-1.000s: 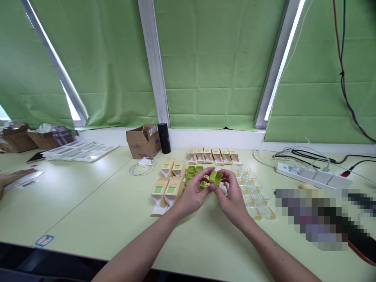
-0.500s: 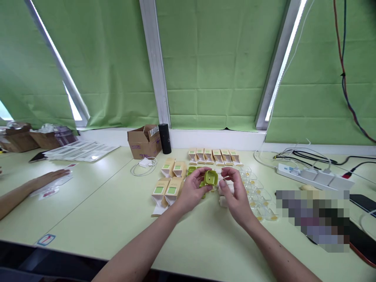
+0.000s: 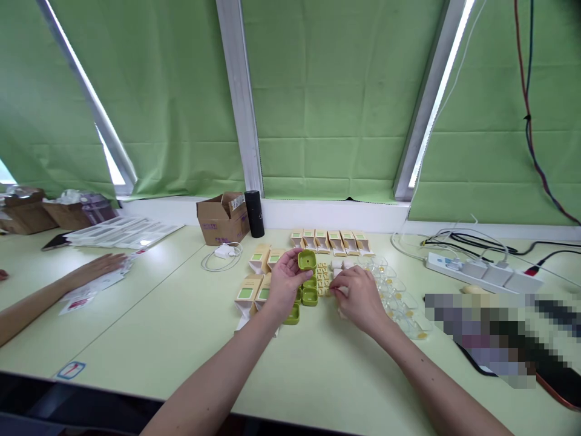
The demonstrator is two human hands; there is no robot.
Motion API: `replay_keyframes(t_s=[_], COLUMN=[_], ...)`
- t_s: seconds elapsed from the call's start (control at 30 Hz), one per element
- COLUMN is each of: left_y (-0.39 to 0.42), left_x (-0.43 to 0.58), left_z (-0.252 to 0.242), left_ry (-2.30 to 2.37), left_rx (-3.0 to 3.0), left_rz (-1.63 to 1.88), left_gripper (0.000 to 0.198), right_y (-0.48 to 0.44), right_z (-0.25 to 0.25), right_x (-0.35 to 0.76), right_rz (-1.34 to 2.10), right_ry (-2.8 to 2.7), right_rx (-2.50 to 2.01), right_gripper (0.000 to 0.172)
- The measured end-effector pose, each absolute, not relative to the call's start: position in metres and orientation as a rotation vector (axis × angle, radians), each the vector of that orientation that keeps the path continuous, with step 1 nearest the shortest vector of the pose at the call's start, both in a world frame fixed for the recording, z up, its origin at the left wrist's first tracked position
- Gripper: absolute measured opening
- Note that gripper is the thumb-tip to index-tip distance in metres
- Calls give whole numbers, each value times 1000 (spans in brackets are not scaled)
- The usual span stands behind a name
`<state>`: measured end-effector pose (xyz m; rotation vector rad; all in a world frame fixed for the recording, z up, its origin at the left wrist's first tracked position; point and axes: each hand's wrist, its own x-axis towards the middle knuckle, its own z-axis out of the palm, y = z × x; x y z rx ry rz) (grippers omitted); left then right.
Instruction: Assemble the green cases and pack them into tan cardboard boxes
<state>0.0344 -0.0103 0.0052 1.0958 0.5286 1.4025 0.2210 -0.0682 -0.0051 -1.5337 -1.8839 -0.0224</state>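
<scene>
My left hand [image 3: 287, 283] is closed on a small green square pot [image 3: 307, 260], tilted so that its hollow inside faces me. Beneath it, more green pots [image 3: 310, 297] stand on the table, partly covered by the hand. Beside them lie rows of small yellow pieces [image 3: 322, 272]. At the near right edge of these rows is my right hand [image 3: 361, 298], thumb and fingers pinched low over the table; whatever is between the fingertips is too small to make out. Whitish soft-looking pieces [image 3: 336, 265] lie partly hidden behind it.
Clear plastic pieces with yellow spots [image 3: 394, 289] spread to the right. Open paper cartons [image 3: 247, 295] stand left, with a row of cartons [image 3: 336, 242] behind. Farther off are a cardboard box [image 3: 222, 227], black bottle [image 3: 255, 215] and power strip [image 3: 481, 272]. Another person's hand [image 3: 102, 266] rests on plastic sheets.
My left hand has moved left and slightly up with the green pot. My right hand has turned and come down beside the yellow pieces. The other person's hand has shifted right.
</scene>
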Motion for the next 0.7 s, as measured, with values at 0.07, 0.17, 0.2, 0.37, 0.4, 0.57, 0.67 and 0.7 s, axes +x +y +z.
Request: replay_keyframes(t_s=[0.07, 0.17, 0.2, 0.37, 0.4, 0.57, 0.67, 0.7], left_y=[-10, -10, -10, -7, -6, -6, -7, -7], left_x=[33, 32, 32, 31, 32, 31, 30, 30], left_z=[6, 8, 8, 6, 5, 6, 7, 7], left_ry=[529, 525, 521, 503, 503, 499, 502, 504], left_rx=[1092, 1088, 1084, 1071, 1068, 1074, 1085, 1089], left_rz=[1403, 1410, 1415, 1422, 1426, 1441, 1444, 1446], left_gripper=[64, 63, 63, 64, 64, 65, 64, 64], right_y=[-63, -54, -51, -38, -36, -31, -31, -32], right_z=[-3, 4, 6, 3, 0, -8, -9, -8], right_x=[213, 204, 201, 196, 195, 193, 193, 193], right_rz=[-134, -305, -327, -346, -346, -321, -278, -257], right_ry=[-2029, -2211, -2242, -2289, -2290, -2272, -2250, -2237], right_rx=[-1630, -1732, -1744, -1787, -1794, -1809, -1792, -1783], right_gripper=[23, 25, 24, 18, 17, 16, 17, 18])
